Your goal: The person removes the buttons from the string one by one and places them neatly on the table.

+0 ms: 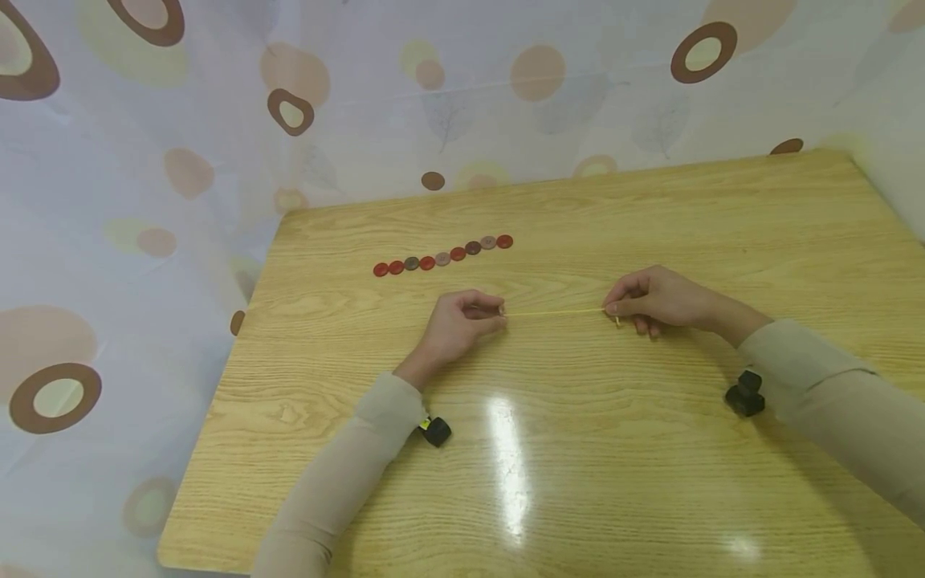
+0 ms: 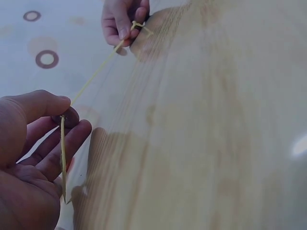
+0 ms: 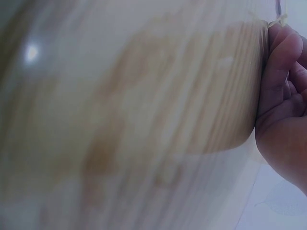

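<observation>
My left hand (image 1: 454, 327) pinches a dark brown button (image 2: 72, 118) between thumb and fingers. A thin yellow string (image 1: 552, 312) meets this button, and a length of it hangs down in front of the palm in the left wrist view. The string runs straight and taut across to my right hand (image 1: 668, 299), which pinches it between thumb and forefinger. Past those fingertips a short, looped or knotted string end (image 2: 139, 25) sticks out. Only part of the right hand shows in the right wrist view, at the right edge.
Beyond the hands, a slanting row of several round buttons (image 1: 428, 262) in red, pinkish and dark tones lies on the wooden table (image 1: 578, 466). A patterned curtain (image 1: 361, 96) hangs behind and to the left. Small black devices (image 1: 437, 432) sit at both wrists.
</observation>
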A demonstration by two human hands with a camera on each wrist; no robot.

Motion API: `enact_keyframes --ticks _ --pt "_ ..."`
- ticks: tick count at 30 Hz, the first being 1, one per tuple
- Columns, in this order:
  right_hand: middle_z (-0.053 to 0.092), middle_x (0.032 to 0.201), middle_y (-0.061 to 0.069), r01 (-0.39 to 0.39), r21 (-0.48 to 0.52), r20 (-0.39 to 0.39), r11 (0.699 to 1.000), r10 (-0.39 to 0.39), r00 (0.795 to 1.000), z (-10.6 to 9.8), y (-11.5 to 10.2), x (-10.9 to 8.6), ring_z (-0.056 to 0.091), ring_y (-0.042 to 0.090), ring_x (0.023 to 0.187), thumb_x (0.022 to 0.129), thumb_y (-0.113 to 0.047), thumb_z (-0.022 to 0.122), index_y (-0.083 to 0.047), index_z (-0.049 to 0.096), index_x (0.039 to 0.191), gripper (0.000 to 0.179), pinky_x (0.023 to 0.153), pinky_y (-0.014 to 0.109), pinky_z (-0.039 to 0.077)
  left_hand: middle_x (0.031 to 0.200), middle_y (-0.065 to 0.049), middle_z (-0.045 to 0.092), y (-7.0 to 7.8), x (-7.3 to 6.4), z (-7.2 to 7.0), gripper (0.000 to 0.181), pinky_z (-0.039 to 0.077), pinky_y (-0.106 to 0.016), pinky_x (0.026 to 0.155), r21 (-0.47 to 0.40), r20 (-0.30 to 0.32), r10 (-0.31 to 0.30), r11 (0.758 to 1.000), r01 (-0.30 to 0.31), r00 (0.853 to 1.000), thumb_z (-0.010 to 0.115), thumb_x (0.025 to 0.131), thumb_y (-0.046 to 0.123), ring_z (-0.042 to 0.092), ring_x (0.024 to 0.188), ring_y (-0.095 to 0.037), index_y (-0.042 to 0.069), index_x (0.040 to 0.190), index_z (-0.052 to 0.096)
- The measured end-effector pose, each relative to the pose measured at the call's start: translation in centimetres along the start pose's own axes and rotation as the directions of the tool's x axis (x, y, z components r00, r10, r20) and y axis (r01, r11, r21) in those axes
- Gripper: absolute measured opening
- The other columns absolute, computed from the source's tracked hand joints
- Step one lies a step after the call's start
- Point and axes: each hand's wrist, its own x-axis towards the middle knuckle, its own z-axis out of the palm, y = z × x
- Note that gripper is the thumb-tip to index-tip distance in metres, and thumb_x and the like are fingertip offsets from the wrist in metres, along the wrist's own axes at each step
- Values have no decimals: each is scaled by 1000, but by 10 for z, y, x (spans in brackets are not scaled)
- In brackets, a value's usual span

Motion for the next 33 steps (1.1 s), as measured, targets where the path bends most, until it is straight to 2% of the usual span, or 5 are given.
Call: enact_keyframes --ticks 19,33 --pt "64 78 11 -3 -1 -1 1000 3 1000 0 1 0 55 13 55 100 -22 65 0 68 113 26 49 29 53 106 -9 73 0 -8 -11 28 56 -28 82 -5 -22 -33 999 33 999 79 86 4 71 95 -20 -1 113 73" --pt "63 75 11 14 9 3 1000 -14 1000 -1 3 1 55 14 53 101 -20 65 1 69 112 24 48 30 52 107 -14 73 -5 -13 -20 29 56 -27 81 -9 -54 -23 1000 22 998 79 86 2 71 95 -20 -2 114 73"
